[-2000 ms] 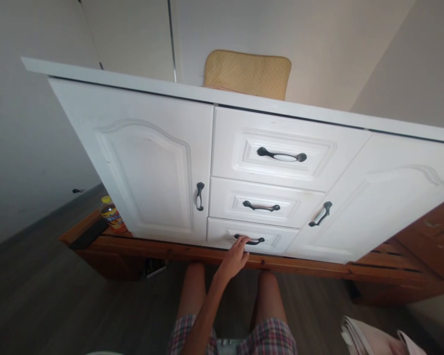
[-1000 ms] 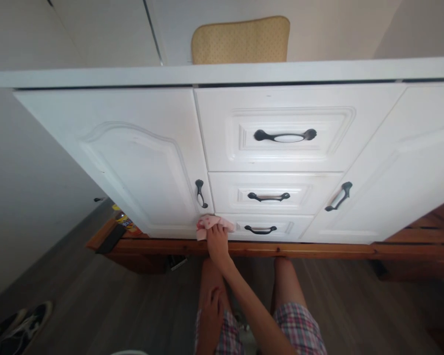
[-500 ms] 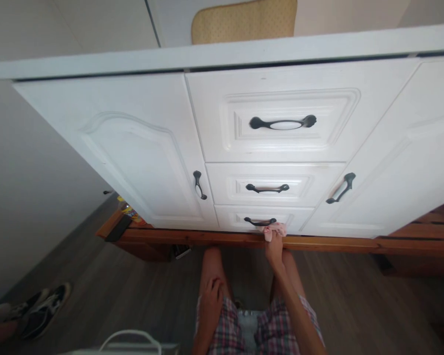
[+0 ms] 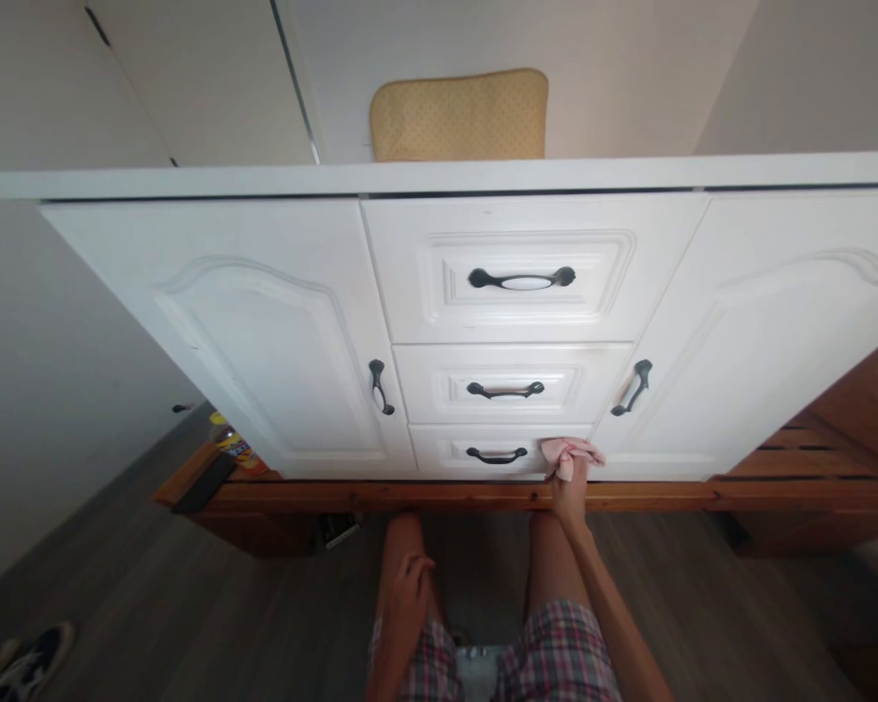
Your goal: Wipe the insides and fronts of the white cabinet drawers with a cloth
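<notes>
A pink cloth [image 4: 569, 454] is bunched in my right hand [image 4: 572, 492], pressed against the right end of the bottom drawer [image 4: 439, 450], at the seam with the right cabinet door [image 4: 695, 370]. Just left of the cloth is that drawer's dark handle [image 4: 496, 456], untouched. My left hand [image 4: 408, 590] lies over my left knee with its fingers loosely spread and nothing in them. Above the bottom drawer are the middle drawer [image 4: 417, 375] and the top drawer [image 4: 402, 283], both closed, with dark handles bearing white inlays.
The white cabinet stands on a wooden slatted bench [image 4: 439, 495]. A bottle with a yellow cap [image 4: 235, 447] stands at its left side. A yellow dotted pad [image 4: 459, 117] rests beyond the cabinet top's edge [image 4: 263, 181]. Another person's shoe [image 4: 33, 668] shows at lower left.
My right hand has moved the pink cloth right, from the bottom drawer's handle to the drawer's right end. The view has tilted upward, showing more of the yellow pad. My left hand stays on my leg.
</notes>
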{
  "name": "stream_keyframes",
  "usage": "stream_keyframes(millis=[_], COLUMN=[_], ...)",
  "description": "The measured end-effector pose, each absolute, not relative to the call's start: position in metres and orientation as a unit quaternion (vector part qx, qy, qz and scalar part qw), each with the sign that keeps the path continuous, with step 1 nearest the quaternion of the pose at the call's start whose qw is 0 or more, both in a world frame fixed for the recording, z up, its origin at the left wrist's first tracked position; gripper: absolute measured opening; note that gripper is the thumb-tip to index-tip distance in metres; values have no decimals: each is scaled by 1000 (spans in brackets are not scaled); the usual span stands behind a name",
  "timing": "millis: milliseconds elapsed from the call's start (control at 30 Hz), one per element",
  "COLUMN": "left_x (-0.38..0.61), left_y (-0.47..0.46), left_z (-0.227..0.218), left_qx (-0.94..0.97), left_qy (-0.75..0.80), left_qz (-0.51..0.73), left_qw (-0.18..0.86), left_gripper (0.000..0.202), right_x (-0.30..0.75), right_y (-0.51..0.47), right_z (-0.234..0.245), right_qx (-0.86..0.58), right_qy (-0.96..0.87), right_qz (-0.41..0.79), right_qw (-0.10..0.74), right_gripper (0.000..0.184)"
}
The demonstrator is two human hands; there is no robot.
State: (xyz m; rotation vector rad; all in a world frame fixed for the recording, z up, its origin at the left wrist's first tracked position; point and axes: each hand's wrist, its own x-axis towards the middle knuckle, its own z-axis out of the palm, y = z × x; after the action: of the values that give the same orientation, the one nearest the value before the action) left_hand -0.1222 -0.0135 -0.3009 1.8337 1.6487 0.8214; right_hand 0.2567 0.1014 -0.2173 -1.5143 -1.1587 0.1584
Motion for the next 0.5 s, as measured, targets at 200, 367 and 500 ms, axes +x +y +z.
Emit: stream_keyframes(millis=[200,367,500], left_x=[-77,-21,14], left_y=[28,67,100], left_z=[-200,-91,-26], left_qx=[703,714,744], left_qy=[536,448,406], left_qz=[417,524,522], left_qw=[211,123,96], left_gripper=[31,31,36], right_x=[266,230,201], right_y=[82,3,-59], right_z=[-184,-194,-219], right_qx=[-641,-653,-628], right_qy=[-479,-343,-137], right_qz=[114,174,243], right_qw=[589,652,727], right_gripper=[66,92,80])
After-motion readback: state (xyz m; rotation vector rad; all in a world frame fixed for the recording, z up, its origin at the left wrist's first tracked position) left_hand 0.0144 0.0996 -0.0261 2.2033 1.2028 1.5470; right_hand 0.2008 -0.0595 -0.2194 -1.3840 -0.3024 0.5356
